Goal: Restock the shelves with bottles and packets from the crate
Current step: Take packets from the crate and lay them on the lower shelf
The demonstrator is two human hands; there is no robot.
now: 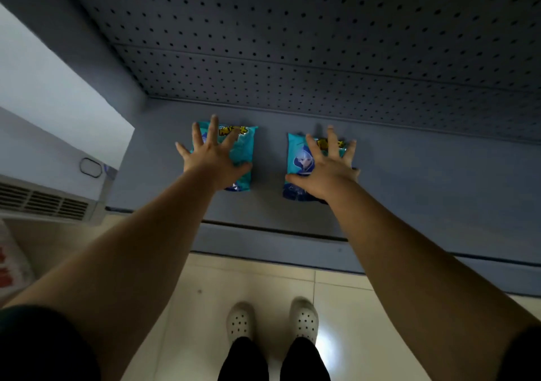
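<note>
Both hands spread wide: left hand (212,154) flat over one packet (240,158), right hand (329,165) over another packet (297,161), likely seating them flat on the shelf (424,175).

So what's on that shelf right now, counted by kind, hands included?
Teal snack packets: 2, the left packet and the right packet, lying flat and apart on the grey shelf.
Hands: 2, the left hand spread on the left packet, the right hand spread on the right one.
Bottles: 0 in view.
Total: 4.
</note>
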